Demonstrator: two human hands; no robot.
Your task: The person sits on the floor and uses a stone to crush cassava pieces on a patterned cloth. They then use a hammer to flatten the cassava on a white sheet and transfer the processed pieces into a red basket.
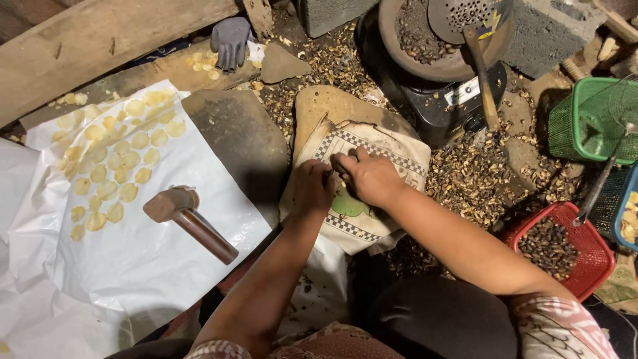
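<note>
— What were the person's hands doing?

— Both met over a worn cloth [372, 149] with a chequered border, draped on a rounded flat stone [325, 106]. The left hand [314, 188] was curled, fingers bent inward around something small at its fingertips; the thing itself was too hidden to name. The right hand [369, 177] lay knuckles-up just beside it, fingers tucked down and pinching at the same spot, so the two hands touched. Neither was spread open.

— And what lay under them?

— A pale green patch [347, 205] on the cloth showed just beneath the hands. Whether it was print or a flattened piece could not be told.

— What about the surroundings, by material?

— To the left, a crinkled white sheet [159, 259] was spread on the floor, carrying many thin, round, pale yellow discs [109, 173] laid in loose rows. A wooden mallet [189, 221] with a blunt brown head and smooth dark handle rested on that sheet, well apart from the hands. A dark flat stone slab [242, 143] sat between sheet and cloth.

— And to the right?

— Broken brown shells [475, 179] littered the ground. A red plastic mesh basket [591, 249] held dark nuts, and a green mesh basket [585, 123] stood beyond it. Up top, a dark round pan [438, 63] of roasted nuts sat on a black burner [438, 110], with a perforated metal scoop [462, 16] on a wooden handle resting across it. A grey glove [230, 41] lay by a rough timber beam [100, 40].
</note>
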